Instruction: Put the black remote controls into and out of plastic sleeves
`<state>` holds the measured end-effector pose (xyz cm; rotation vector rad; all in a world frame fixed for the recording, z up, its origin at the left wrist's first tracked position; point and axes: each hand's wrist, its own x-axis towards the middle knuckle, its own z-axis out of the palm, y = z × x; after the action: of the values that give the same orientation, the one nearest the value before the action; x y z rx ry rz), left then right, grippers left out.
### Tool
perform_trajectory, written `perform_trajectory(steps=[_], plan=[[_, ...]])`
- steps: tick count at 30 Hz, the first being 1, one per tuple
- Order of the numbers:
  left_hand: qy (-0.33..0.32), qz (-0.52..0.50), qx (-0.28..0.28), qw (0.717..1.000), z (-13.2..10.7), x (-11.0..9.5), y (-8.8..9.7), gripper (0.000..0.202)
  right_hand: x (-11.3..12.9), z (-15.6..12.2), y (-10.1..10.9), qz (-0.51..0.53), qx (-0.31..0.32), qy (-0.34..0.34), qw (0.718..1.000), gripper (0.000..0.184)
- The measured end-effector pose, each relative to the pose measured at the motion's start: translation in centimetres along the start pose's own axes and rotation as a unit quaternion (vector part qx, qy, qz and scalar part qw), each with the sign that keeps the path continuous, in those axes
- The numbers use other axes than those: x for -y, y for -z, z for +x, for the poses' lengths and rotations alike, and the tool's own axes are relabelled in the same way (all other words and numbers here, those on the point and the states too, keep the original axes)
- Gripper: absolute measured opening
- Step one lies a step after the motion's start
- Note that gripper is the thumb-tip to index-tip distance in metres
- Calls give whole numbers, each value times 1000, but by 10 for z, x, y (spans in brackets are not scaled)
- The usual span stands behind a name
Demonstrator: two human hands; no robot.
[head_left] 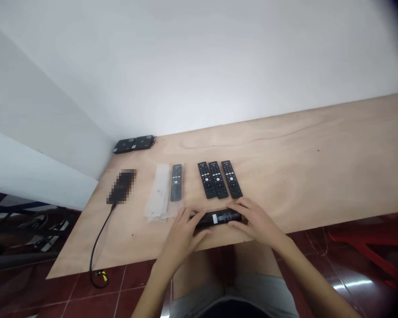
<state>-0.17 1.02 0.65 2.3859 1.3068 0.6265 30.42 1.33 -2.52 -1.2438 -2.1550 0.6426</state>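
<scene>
A black remote control lies back side up, crosswise near the front edge of the plywood table, and shows a white label. My left hand grips its left end with curled fingers. My right hand covers its right end, fingers closed over it. Just behind, three black remotes lie side by side, buttons up. To the left, another remote lies in a clear plastic bag, beside several empty clear bags.
A blurred-out dark device with a black cable trailing off the front edge lies at the left. Two flat black boxes sit in the back left corner against the white wall. A red stool stands on the floor at right.
</scene>
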Motion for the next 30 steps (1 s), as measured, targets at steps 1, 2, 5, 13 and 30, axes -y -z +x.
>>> perform_trajectory(steps=[1,2,5,13,30], plan=[[-3,-10,11,1000,0,2,1,50,0,0,0,1,2,0,1000,45],[-5,-19,19,1000,1,5,3,51,1,0,1,2,4,1,1000,45],[-9,-57,9,998,-2,15,5,46,3,0,2,6,5,0,1000,43],[84,-172,-69,979,-36,45,12,39,5,0,4,21,6,-6,1000,43],[-27,-84,-72,993,-14,12,-14,36,7,1,8,44,25,9,999,42]])
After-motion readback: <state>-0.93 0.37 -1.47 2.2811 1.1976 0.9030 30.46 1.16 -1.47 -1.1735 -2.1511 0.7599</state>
